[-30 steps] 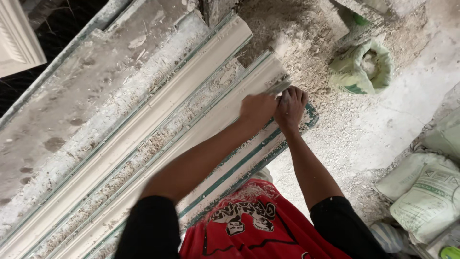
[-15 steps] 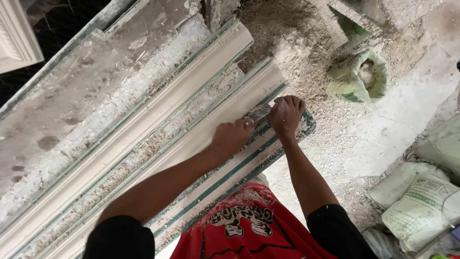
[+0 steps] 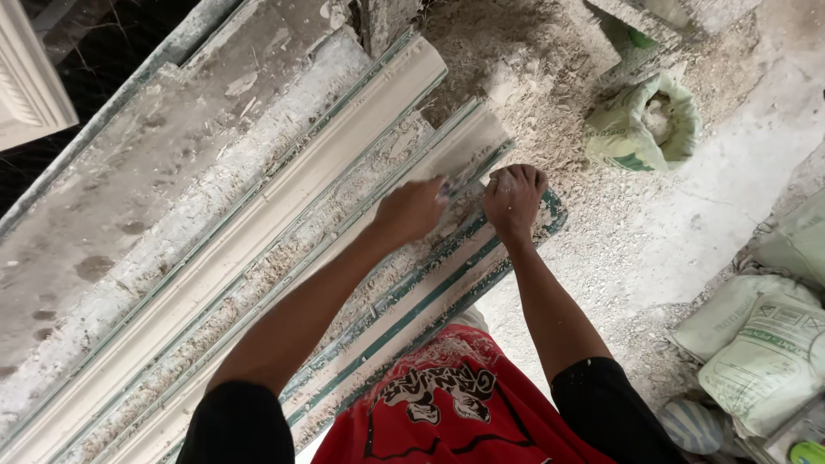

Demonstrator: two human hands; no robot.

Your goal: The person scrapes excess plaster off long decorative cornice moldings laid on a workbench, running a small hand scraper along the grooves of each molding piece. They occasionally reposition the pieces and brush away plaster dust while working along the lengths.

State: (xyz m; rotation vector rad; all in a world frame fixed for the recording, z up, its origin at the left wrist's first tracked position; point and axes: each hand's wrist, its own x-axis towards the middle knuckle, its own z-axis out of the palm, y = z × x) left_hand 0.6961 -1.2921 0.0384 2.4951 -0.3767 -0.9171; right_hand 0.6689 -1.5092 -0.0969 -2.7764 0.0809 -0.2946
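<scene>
Left hand [image 3: 412, 209] slid back beside right hand [image 3: 513, 196] on white moulding [image 3: 258, 232].

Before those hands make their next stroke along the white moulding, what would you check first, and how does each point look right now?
1. Left hand on the white moulding: ok, resting on it.
2. Right hand at the moulding's end: ok, fist closed there.
3. Tool between the hands: cannot tell, blurred.
4. Moulding lying flat in its long green-edged mould: ok.
5. Loose crumbs along the mould: not ok, plenty.
6. Open sack clear of the arms: ok, well apart.
</scene>
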